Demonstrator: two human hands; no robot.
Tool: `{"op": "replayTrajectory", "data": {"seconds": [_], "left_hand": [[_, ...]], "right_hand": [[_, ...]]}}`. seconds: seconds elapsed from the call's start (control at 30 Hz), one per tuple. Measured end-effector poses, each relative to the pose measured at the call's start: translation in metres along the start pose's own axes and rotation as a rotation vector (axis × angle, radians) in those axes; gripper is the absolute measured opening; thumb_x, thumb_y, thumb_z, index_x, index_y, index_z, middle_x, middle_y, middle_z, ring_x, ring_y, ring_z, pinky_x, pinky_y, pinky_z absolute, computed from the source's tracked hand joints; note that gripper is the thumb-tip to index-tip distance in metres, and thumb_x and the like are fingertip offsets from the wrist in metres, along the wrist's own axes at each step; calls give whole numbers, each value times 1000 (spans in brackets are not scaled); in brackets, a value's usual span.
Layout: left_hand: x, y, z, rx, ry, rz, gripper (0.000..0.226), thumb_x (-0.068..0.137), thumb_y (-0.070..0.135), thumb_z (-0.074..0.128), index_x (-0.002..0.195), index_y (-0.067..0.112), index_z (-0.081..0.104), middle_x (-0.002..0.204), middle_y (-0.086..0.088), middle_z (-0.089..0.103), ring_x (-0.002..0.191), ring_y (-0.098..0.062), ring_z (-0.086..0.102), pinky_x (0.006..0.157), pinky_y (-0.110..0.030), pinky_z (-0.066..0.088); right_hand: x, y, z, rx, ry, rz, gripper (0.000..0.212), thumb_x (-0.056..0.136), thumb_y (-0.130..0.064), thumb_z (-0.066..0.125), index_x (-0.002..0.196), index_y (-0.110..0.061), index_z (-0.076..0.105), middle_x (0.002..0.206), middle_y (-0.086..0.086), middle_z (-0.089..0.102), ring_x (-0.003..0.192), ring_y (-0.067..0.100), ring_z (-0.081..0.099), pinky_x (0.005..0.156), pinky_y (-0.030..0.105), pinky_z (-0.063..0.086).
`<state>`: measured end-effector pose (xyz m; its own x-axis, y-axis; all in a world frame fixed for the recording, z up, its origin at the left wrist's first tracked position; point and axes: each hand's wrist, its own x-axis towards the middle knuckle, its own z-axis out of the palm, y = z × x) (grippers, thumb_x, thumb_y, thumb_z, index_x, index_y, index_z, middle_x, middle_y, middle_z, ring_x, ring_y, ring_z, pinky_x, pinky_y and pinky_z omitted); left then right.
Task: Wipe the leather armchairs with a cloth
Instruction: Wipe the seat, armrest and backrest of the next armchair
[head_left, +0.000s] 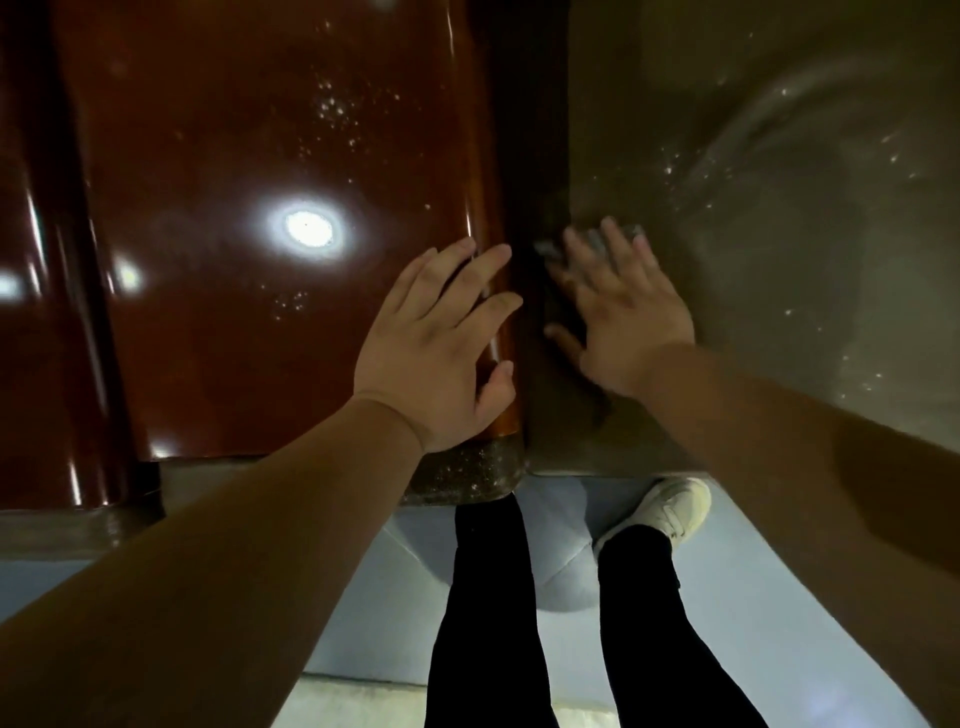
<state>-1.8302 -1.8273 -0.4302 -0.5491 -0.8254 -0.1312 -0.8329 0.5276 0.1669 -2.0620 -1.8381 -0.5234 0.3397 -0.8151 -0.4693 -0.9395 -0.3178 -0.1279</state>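
My right hand (621, 317) lies flat with spread fingers on the olive-brown leather seat (779, 234), pressing a small grey cloth (592, 240) that shows only between and past the fingertips. My left hand (434, 345) rests with straight fingers on the right edge of the glossy reddish-brown leather surface (249, 156) beside it and holds nothing. A dark gap (530, 156) separates the two leather surfaces and runs between my hands.
Bright lamp reflections and small specks dot the brown leather. Below the front edges are my legs in black trousers (488, 623), a white shoe (670, 512) and a pale blue floor (753, 597). Further dark brown padding (31, 312) lies at far left.
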Motion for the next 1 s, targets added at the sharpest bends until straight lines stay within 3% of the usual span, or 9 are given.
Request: {"op": "replayTrajectory", "data": {"seconds": [0.1, 0.27, 0.37, 0.43, 0.53, 0.6, 0.83, 0.9, 1.0], "left_hand": [[0, -1, 1, 6, -1, -4, 58, 89, 46, 57, 140, 18, 64, 164, -9, 41, 154, -33, 30, 127, -54, 22], [1, -4, -5, 6, -6, -12, 59, 90, 47, 55, 140, 18, 65, 165, -8, 41, 154, -32, 29, 129, -48, 16], [3, -4, -5, 4, -18, -9, 61, 89, 51, 55, 141, 19, 64, 166, -7, 39, 155, -32, 28, 129, -48, 15], [5, -4, -4, -2, -23, -4, 62, 89, 52, 56, 141, 20, 64, 166, -7, 39, 155, -32, 28, 129, -49, 16], [4, -4, -3, -2, -11, -11, 61, 90, 52, 58, 140, 19, 64, 166, -8, 40, 155, -32, 29, 130, -48, 16], [2, -6, -3, 10, -16, -15, 60, 90, 52, 58, 140, 19, 64, 166, -7, 39, 155, -32, 29, 130, -47, 14], [4, -2, -4, -7, -5, -29, 67, 90, 52, 59, 148, 17, 58, 169, -9, 34, 156, -30, 27, 130, -46, 15], [3, -1, -4, -8, -14, -51, 72, 90, 52, 59, 152, 16, 52, 170, -10, 31, 156, -30, 25, 130, -45, 16], [0, -2, -5, -23, -17, -83, 79, 89, 52, 57, 157, 15, 43, 171, -10, 28, 157, -29, 24, 131, -45, 16]], "right_hand": [[25, -4, -11, 67, 55, 195, 76, 100, -67, 12, 166, -29, 5, 174, 3, -10, 158, 36, -14, 128, 56, 0], [-56, -33, 32, -30, -34, -257, 78, 103, -67, 23, 167, -28, 3, 174, 4, 1, 160, 35, -9, 129, 54, -1], [-42, -8, 28, -101, -98, -403, 80, 101, -71, 19, 166, -29, -4, 174, 5, -3, 159, 33, -11, 128, 53, -5], [-3, 5, 6, -101, -62, -313, 82, 99, -73, 14, 164, -31, -12, 173, 3, -8, 159, 33, -14, 128, 53, -4], [45, 8, -23, 20, 15, 41, 80, 99, -72, 9, 166, -30, -3, 172, 3, -15, 157, 33, -20, 128, 55, -3], [43, -11, -23, 78, 22, 151, 79, 98, -72, 6, 165, -30, -2, 172, 4, -19, 156, 34, -23, 128, 56, -3], [-27, -3, 9, -76, -120, -340, 82, 99, -73, 22, 166, -31, 3, 173, 2, -1, 160, 32, -8, 129, 54, -2], [7, 14, -8, -92, -59, -284, 81, 100, -71, 23, 166, -31, -1, 173, 0, -4, 159, 30, -9, 128, 51, -4], [55, 21, -36, 13, 9, 73, 74, 102, -63, 17, 166, -28, 1, 173, 2, -12, 158, 32, -16, 128, 52, -5]]}}
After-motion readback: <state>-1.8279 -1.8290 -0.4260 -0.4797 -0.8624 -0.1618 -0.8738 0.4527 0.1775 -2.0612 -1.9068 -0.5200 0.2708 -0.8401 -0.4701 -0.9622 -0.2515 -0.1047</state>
